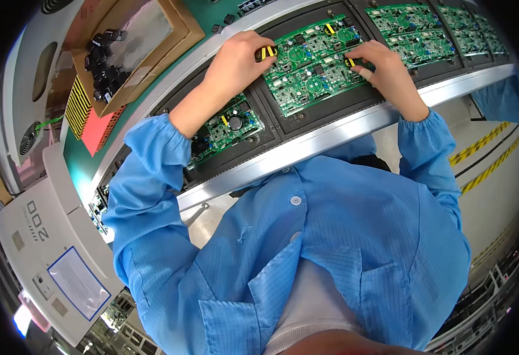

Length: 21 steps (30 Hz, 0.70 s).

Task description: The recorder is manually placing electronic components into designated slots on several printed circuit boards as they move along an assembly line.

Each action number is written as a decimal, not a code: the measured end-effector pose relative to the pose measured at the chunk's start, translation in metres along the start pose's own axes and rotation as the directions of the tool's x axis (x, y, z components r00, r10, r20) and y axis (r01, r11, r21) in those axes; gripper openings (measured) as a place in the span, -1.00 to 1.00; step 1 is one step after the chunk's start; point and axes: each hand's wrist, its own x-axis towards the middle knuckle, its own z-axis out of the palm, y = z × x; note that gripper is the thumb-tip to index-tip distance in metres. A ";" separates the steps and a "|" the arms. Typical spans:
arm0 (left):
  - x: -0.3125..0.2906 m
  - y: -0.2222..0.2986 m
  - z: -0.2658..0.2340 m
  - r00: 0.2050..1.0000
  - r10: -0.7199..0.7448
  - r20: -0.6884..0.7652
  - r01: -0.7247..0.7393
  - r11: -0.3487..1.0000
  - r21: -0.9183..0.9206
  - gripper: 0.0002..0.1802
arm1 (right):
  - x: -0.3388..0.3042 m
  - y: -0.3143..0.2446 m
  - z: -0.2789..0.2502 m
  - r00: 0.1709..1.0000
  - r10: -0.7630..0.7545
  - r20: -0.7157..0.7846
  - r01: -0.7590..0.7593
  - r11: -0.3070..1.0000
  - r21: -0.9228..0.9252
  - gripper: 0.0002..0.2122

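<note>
My left hand (235, 64) is closed, its thumb and fingers around a black-and-yellow electronic component (264, 54) at the left edge of a green circuit board (295, 83). Over that board's right side, my right hand (386, 70) pinches a smaller black-and-yellow component (350, 61) low against the surface. Whether its pins sit in the board I cannot tell. The board lies in a black carrier frame (274, 112). A similar yellow-banded part (330, 28) stands near the board's far edge. Under my left forearm, another board (235, 127) carries a round black capacitor (235, 122).
Further circuit boards (413, 38) in carriers run along the line to the right. A metal rail (306, 139) borders its near side. At the left stands an open cardboard box (170, 35) with several black cylindrical parts (102, 65). Loose black parts (224, 22) lie on the green surface.
</note>
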 end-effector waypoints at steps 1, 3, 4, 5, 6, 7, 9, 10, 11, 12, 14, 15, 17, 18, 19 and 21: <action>0.003 -0.002 0.005 1.000 -0.004 0.015 0.004 1.000 0.004 -0.71 | 0.000 -0.001 0.001 1.000 0.005 -0.005 -0.005 1.000 0.007 -0.70; 0.006 -0.003 0.012 0.999 0.006 0.040 -0.008 0.999 0.043 -0.72 | -0.001 -0.005 0.005 0.998 -0.045 -0.040 0.043 0.998 -0.037 -0.70; 0.007 -0.003 0.014 0.999 0.008 0.050 -0.010 0.999 0.044 -0.72 | -0.002 -0.006 0.005 0.998 -0.037 -0.044 0.035 0.999 -0.031 -0.70; 0.008 -0.004 0.016 0.999 -0.007 0.049 0.005 0.999 0.037 -0.72 | -0.002 -0.006 0.006 0.999 -0.027 -0.047 0.025 0.999 -0.032 -0.71; 0.009 -0.003 0.018 0.999 -0.023 0.047 0.021 0.999 0.030 -0.72 | -0.003 -0.006 0.005 0.999 -0.017 -0.050 0.015 0.999 -0.034 -0.71; 0.011 -0.003 0.019 0.998 -0.023 0.055 0.021 0.999 0.031 -0.72 | -0.004 -0.005 0.005 0.999 -0.011 -0.052 0.010 1.000 -0.028 -0.71; 0.012 -0.003 0.022 0.999 0.035 0.006 -0.035 0.996 0.086 -0.71 | -0.005 -0.003 0.006 0.998 -0.034 -0.061 0.032 0.999 -0.039 -0.71; 0.012 -0.003 0.022 1.000 0.030 0.007 -0.031 0.996 0.083 -0.71 | -0.005 -0.002 0.007 0.998 -0.033 -0.056 0.031 0.999 -0.037 -0.71; 0.011 -0.003 0.021 0.999 0.032 0.021 -0.033 0.995 0.092 -0.71 | -0.005 -0.001 0.007 0.997 -0.037 -0.060 0.035 0.999 -0.033 -0.71; 0.012 -0.001 0.020 0.999 0.033 0.038 -0.036 0.994 0.103 -0.71 | -0.005 0.000 0.008 0.997 -0.041 -0.067 0.039 0.999 -0.026 -0.72; 0.012 0.002 0.019 0.998 0.047 0.031 -0.050 0.991 0.127 -0.71 | -0.006 0.002 0.006 0.997 -0.039 -0.072 0.038 0.999 -0.018 -0.71; 0.012 0.003 0.020 0.998 0.066 0.024 -0.069 0.986 0.150 -0.71 | -0.007 0.002 0.006 0.996 -0.036 -0.079 0.034 0.999 -0.015 -0.71; 0.012 0.004 0.020 0.998 0.061 0.025 -0.065 0.987 0.149 -0.71 | -0.006 0.004 0.004 0.996 -0.033 -0.080 0.032 0.999 -0.015 -0.71; 0.011 0.004 0.019 0.998 0.060 0.025 -0.063 0.987 0.151 -0.71 | -0.006 0.004 0.004 0.996 -0.033 -0.086 0.032 0.999 -0.017 -0.71; 0.010 0.003 0.020 0.999 0.051 0.020 -0.053 0.989 0.137 -0.71 | -0.006 0.005 0.005 0.996 -0.036 -0.078 0.035 0.999 -0.015 -0.71; 0.009 0.001 0.021 0.999 0.052 0.012 -0.053 0.988 0.143 -0.71 | -0.006 0.006 0.007 0.996 -0.050 -0.078 0.046 0.998 -0.046 -0.72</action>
